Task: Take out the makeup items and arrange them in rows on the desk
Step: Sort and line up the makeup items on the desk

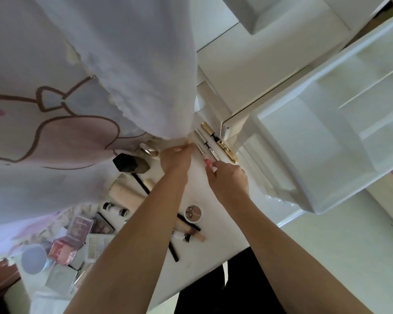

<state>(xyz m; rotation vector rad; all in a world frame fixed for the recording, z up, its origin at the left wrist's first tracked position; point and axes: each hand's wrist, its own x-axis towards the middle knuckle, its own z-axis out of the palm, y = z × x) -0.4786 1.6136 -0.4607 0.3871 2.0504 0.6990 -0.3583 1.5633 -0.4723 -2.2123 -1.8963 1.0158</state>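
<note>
Grip, left hand: fingers curled, pinching the hem of a white sheer fabric with a pink-and-brown cartoon print, which hangs over the left part of the white desk.

Grip, right hand: fingers curled round the near end of a slim clear tube with a pink-and-white end. The tube is low over the desk; whether it touches the surface cannot be told.

Layout:
- Far left: a loose heap of flat palettes and compacts.
- Beside the left hand: a black faceted bottle.
- Between the forearms: a round white compact with tan pans.
- Just beside the held tube: two slim silver-capped tubes, then a gold mascara tube, all lying parallel.
- Right: a white plastic drawer organiser.
</note>
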